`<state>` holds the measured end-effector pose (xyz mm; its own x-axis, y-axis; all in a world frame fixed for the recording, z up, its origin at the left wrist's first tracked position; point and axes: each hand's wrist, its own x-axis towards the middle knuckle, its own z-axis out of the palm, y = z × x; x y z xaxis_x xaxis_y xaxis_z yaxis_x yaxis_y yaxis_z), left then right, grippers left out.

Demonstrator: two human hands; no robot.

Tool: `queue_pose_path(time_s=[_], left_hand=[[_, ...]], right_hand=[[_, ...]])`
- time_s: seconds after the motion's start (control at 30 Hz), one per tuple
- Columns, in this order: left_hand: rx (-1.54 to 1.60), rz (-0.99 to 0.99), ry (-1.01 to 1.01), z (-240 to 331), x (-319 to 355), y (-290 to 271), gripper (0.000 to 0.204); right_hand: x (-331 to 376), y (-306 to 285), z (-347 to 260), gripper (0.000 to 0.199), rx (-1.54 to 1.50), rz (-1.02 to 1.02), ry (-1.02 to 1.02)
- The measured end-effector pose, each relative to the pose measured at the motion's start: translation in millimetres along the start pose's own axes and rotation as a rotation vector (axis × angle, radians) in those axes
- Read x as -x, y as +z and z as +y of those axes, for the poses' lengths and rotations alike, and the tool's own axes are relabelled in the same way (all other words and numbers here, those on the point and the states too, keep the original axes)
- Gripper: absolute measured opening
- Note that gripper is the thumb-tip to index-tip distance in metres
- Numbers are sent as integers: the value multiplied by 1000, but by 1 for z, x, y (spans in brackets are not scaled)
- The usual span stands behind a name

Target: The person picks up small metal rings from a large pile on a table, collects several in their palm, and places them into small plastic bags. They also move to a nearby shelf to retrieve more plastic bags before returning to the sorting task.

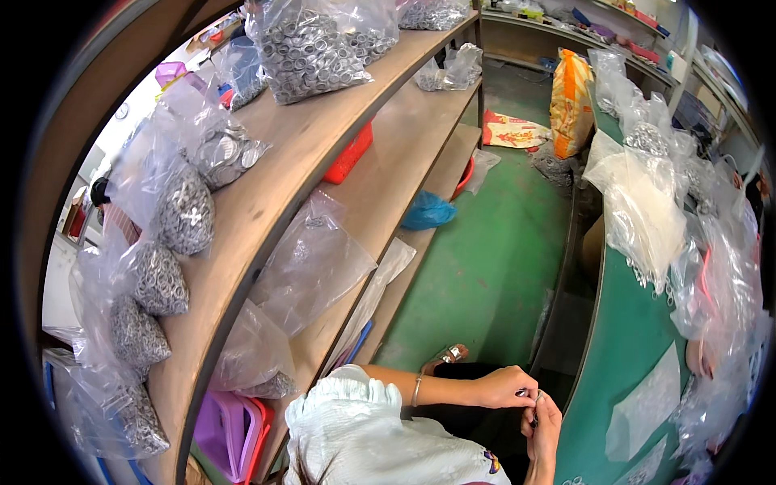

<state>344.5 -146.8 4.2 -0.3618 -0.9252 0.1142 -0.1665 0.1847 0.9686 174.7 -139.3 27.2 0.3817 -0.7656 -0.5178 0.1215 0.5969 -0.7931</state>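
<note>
My left hand, with a thin bracelet on its wrist, and my right hand meet over my dark-clothed lap. The fingertips of both hands are pinched around a small metal piece, mostly covered by the fingers and too small to name exactly. Just to the right of the hands is the edge of the green-topped table. A few small metal rings lie on it at the bottom. Thin clear plastic sheets lie farther to the right.
On the left, wooden shelves carry clear bags of metal rings, empty plastic bags and purple bins. More bags cover the table's far side. An orange sack stands at the end of the green floor.
</note>
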Motion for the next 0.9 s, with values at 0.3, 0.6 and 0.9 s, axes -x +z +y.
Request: queue_pose_path(time_s=[0.3,0.6,0.9], left_hand=[[-25,70,-116,59,-46,-88,15],[-49,263,-136,127,-59,-183,13],[22,333,-281,142,-65,-252,12]], right_hand=[[-40,59,-91,25,-149,-13,29],[-74,151,-181,30,-27,-8,-12],[-105,206,-215,26,167,-35,-129]])
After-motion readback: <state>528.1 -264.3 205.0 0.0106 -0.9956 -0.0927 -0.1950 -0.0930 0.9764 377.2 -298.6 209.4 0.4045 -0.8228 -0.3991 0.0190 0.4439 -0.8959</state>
